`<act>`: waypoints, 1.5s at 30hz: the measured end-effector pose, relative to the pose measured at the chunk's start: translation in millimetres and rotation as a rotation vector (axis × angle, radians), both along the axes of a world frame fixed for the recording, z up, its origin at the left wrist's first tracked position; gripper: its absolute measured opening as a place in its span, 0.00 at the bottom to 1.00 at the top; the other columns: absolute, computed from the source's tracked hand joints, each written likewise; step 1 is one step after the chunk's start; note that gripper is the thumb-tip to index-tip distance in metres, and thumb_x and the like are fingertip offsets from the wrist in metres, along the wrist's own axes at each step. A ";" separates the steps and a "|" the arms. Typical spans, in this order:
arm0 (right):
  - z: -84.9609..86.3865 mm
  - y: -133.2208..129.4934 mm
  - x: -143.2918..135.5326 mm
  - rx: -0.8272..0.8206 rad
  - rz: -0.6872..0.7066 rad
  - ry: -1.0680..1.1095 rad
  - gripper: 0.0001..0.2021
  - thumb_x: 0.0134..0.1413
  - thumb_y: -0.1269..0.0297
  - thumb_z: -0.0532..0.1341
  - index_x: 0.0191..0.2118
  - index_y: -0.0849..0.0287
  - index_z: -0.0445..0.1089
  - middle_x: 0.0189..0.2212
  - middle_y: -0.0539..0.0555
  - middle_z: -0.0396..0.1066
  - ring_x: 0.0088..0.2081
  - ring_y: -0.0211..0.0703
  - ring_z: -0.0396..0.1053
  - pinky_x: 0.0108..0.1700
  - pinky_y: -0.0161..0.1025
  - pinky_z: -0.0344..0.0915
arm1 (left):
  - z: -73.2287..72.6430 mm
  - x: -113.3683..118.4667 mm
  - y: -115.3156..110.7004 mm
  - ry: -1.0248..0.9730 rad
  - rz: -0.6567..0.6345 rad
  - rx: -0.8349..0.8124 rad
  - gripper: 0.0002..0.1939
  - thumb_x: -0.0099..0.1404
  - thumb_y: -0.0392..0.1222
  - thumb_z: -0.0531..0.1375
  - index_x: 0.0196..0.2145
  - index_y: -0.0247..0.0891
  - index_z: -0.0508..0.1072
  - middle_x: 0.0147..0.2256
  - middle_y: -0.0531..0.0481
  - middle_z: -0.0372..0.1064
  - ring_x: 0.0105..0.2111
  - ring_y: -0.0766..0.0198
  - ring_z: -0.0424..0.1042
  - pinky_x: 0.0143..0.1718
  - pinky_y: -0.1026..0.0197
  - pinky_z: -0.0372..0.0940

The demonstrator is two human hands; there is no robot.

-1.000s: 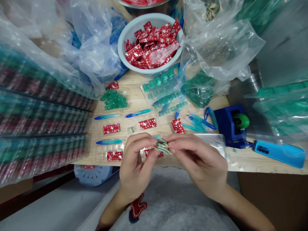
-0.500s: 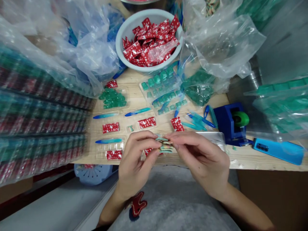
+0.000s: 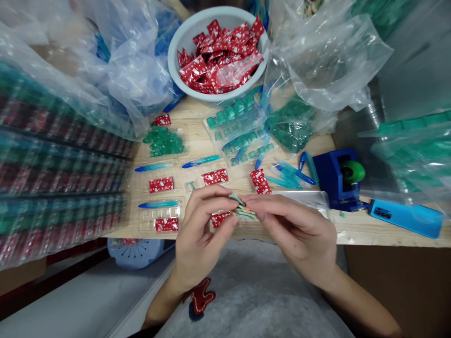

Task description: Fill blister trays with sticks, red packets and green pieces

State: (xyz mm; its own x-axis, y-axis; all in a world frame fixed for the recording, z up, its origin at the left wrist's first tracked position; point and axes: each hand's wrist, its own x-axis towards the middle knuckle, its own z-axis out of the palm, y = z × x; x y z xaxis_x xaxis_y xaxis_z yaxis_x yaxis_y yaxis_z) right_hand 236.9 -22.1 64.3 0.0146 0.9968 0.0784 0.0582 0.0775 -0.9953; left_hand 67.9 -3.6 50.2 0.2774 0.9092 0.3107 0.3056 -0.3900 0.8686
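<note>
- Head view, grip: we see the left hand [image 3: 199, 234] and the right hand [image 3: 299, 232] meeting above the near edge of the pale wooden table [image 3: 352, 230]. Both pinch one small stack of flat green-and-tan pieces [image 3: 243, 210] between thumb and fingertips.
- Head view, left hand: the thumb and forefinger are closed on the left end of the stack; the remaining fingers curl loosely beneath.
- Head view, right hand: the thumb and fingers are closed on the right end of the stack, with no gap showing at the contact.
- Head view, stack position: the stack is held clear of the table, just above a small red printed sachet [image 3: 220, 218] that lies partly hidden under the hands.
- Head view, surroundings: a clear plastic blister tray [image 3: 160, 213] lies to the left of the hands. A blue tape dispenser with a green roll [image 3: 340, 178] stands to the right, and a round pale bowl of red sachets [image 3: 179, 44] sits at the far side.
</note>
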 end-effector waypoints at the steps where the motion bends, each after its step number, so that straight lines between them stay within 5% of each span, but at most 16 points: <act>1: 0.4 0.7 -0.5 -0.052 -0.009 0.057 0.17 0.56 0.78 0.61 0.42 0.45 0.77 0.42 0.44 0.80 0.43 0.34 0.78 0.46 0.31 0.75 | 1.2 -0.4 -0.4 0.020 -0.003 0.011 0.13 0.64 0.26 0.60 0.44 0.39 0.70 0.46 0.51 0.65 0.50 0.70 0.66 0.54 0.67 0.62; 6: 1.3 7.5 -0.1 -0.289 -0.005 0.327 0.09 0.54 0.73 0.65 0.36 0.49 0.78 0.36 0.44 0.81 0.38 0.35 0.79 0.40 0.31 0.76 | 5.1 -2.9 -2.8 0.089 -0.022 0.003 0.11 0.63 0.26 0.60 0.41 0.38 0.69 0.46 0.51 0.64 0.50 0.70 0.65 0.54 0.67 0.61; 12: 4.2 16.1 8.8 -0.432 0.104 0.375 0.05 0.51 0.71 0.67 0.33 0.52 0.78 0.32 0.45 0.80 0.35 0.34 0.78 0.39 0.30 0.74 | 3.4 -8.2 -4.4 0.057 -0.068 -0.041 0.13 0.61 0.24 0.60 0.40 0.38 0.69 0.44 0.51 0.64 0.48 0.69 0.66 0.52 0.67 0.62; 24: 1.7 16.9 5.7 -0.387 0.112 0.206 0.03 0.50 0.68 0.67 0.32 0.54 0.79 0.31 0.48 0.80 0.32 0.36 0.77 0.35 0.31 0.74 | -7.0 -7.9 0.5 -0.089 -0.028 -0.116 0.17 0.62 0.25 0.60 0.45 0.41 0.69 0.41 0.52 0.68 0.44 0.68 0.69 0.47 0.65 0.66; 29: -16.2 14.2 -3.4 -0.392 0.143 0.117 0.03 0.49 0.66 0.68 0.32 0.50 0.79 0.31 0.48 0.81 0.32 0.37 0.79 0.35 0.30 0.76 | -9.3 -15.8 -9.6 0.017 -0.037 -0.159 0.11 0.65 0.31 0.60 0.44 0.41 0.69 0.41 0.49 0.69 0.45 0.65 0.70 0.47 0.61 0.68; 33: -38.9 16.8 -22.6 -0.536 0.307 0.098 0.08 0.49 0.58 0.69 0.37 0.50 0.79 0.33 0.52 0.81 0.32 0.42 0.80 0.33 0.33 0.77 | -20.9 -47.4 -23.2 0.009 0.104 -0.264 0.07 0.64 0.34 0.59 0.41 0.41 0.69 0.40 0.47 0.72 0.42 0.63 0.73 0.43 0.59 0.70; 36: -47.4 21.0 -33.6 -0.578 0.355 0.051 0.09 0.49 0.56 0.68 0.37 0.50 0.79 0.35 0.52 0.81 0.36 0.43 0.80 0.38 0.33 0.78 | -37.0 -96.8 -20.8 0.025 0.494 -0.401 0.03 0.63 0.39 0.59 0.35 0.40 0.69 0.32 0.50 0.73 0.33 0.64 0.74 0.36 0.61 0.70; 40: -49.4 27.5 -37.2 -0.513 0.323 -0.023 0.09 0.50 0.54 0.68 0.37 0.49 0.79 0.35 0.51 0.81 0.36 0.40 0.80 0.39 0.29 0.76 | -63.5 -170.0 13.4 0.115 0.817 -0.468 0.05 0.62 0.38 0.56 0.37 0.38 0.67 0.33 0.49 0.72 0.34 0.65 0.73 0.40 0.60 0.69; 45: -48.8 29.2 -40.0 -0.528 0.316 -0.058 0.10 0.50 0.53 0.68 0.37 0.49 0.78 0.35 0.51 0.81 0.36 0.41 0.80 0.39 0.30 0.76 | -86.2 -202.1 63.2 0.296 0.869 -0.593 0.03 0.58 0.33 0.59 0.33 0.35 0.69 0.32 0.49 0.73 0.35 0.62 0.73 0.42 0.60 0.67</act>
